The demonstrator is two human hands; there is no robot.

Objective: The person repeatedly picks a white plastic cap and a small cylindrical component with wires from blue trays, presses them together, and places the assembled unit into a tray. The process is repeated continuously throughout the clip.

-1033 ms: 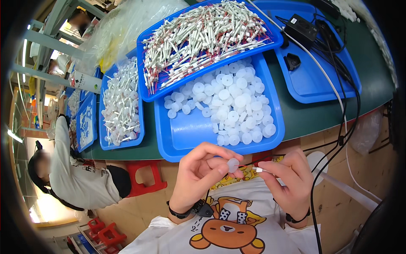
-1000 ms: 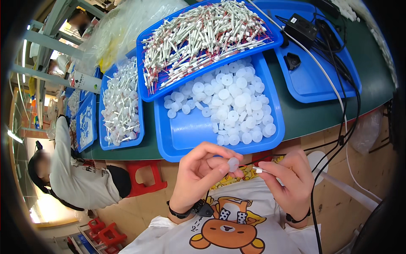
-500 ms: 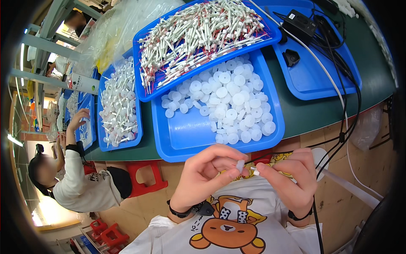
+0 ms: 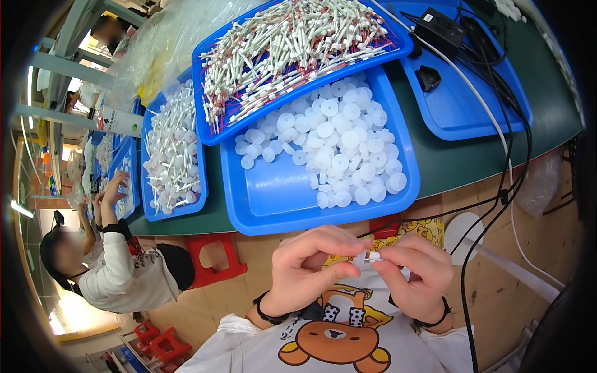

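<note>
My left hand pinches a translucent white plastic disc between thumb and fingertips, in front of my chest. Between the thumb and fingers of my right hand is a small white plug whose tip meets the disc. How far it sits in the disc's centre I cannot tell. Just beyond my hands stands a blue tray with a heap of similar discs. Resting over its far part, another blue tray is piled with thin white stick-like pieces that have red wires.
Left of these is a blue tray of discs with white sticks fitted. At right, a blue tray holds a black power adapter and cables. Black cables hang down at my right. A co-worker sits at left.
My hands have come together. The plug in my right hand, apart from the disc before, now touches it. The co-worker's raised hand has shifted slightly.
</note>
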